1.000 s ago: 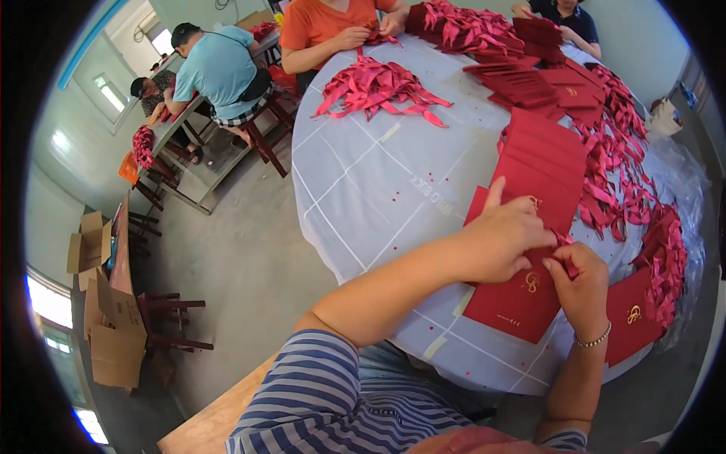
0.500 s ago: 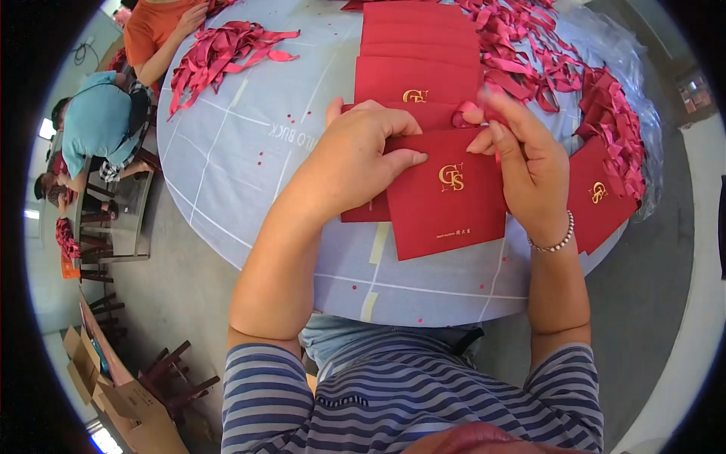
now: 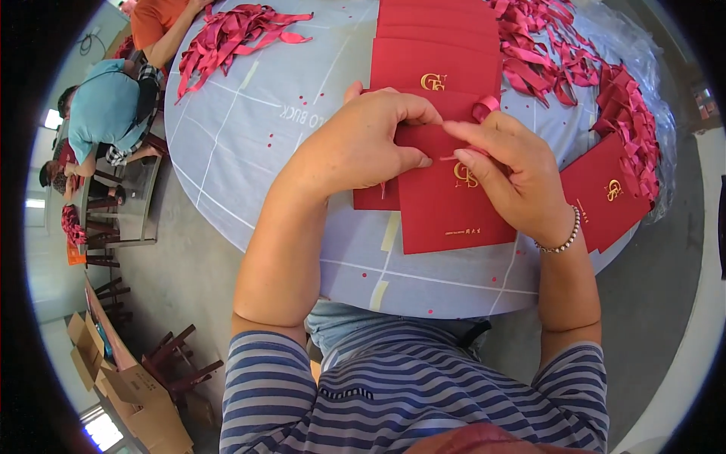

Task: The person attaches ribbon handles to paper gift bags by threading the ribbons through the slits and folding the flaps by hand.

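Note:
A flat red paper packet (image 3: 454,216) with a gold emblem lies in front of me near the table's edge. My left hand (image 3: 363,144) is closed on its upper left edge, thumb on the front. Over the packet's upper right part, my right hand (image 3: 522,170) is closed, thumb and forefinger pinching the end of a thin pink ribbon close to my left fingertips. A looped pink ribbon (image 3: 485,107) stands just behind the right fingers. Another red packet (image 3: 367,199) shows partly beneath the left hand.
Overlapping red packets (image 3: 436,57) run away from me. Piles of pink ribbons lie at far left (image 3: 234,38) and far right (image 3: 541,57). More packets (image 3: 609,193) rest at right, partly under ribbons. Other people (image 3: 110,98) sit at left, beyond the cloth-covered table (image 3: 227,178).
My right hand has moved left from the packet's right edge, across its emblem to beside my left fingers, bringing the ribbon end. The left hand keeps its hold. The view has shifted slightly.

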The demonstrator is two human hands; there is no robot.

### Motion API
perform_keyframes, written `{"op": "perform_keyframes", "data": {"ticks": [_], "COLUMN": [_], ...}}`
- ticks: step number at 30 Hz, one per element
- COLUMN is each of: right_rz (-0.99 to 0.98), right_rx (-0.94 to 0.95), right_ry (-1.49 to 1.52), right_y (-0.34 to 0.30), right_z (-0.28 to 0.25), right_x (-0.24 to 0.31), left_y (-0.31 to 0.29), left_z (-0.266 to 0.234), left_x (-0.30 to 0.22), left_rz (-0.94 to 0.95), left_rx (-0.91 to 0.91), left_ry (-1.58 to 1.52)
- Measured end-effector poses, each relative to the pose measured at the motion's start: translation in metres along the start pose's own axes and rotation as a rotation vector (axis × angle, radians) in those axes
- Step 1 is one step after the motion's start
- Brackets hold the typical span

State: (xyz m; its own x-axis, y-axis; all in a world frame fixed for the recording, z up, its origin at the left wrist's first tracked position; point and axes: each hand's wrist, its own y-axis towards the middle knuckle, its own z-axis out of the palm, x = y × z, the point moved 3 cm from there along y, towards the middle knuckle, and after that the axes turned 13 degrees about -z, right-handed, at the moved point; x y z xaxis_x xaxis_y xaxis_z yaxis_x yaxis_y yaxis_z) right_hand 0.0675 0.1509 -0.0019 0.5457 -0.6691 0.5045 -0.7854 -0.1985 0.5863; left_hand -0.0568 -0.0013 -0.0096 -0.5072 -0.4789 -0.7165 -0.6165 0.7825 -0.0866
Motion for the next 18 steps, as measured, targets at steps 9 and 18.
{"op": "perform_keyframes", "data": {"ticks": [9, 18], "right_rz": [0.252, 0.111], "right_rx": [-0.028, -0.083], "right_ry": [0.116, 0.042], "right_y": [-0.006, -0.008], "right_z": [0.007, 0.014], "right_x": [-0.006, -0.01], "left_y": [0.0, 0.0], "left_z": [0.002, 0.002], "left_x": [0.0, 0.001], "left_rz": [0.036, 0.034], "left_rx": [-0.032, -0.052], "left_ry": [0.026, 0.014]}}
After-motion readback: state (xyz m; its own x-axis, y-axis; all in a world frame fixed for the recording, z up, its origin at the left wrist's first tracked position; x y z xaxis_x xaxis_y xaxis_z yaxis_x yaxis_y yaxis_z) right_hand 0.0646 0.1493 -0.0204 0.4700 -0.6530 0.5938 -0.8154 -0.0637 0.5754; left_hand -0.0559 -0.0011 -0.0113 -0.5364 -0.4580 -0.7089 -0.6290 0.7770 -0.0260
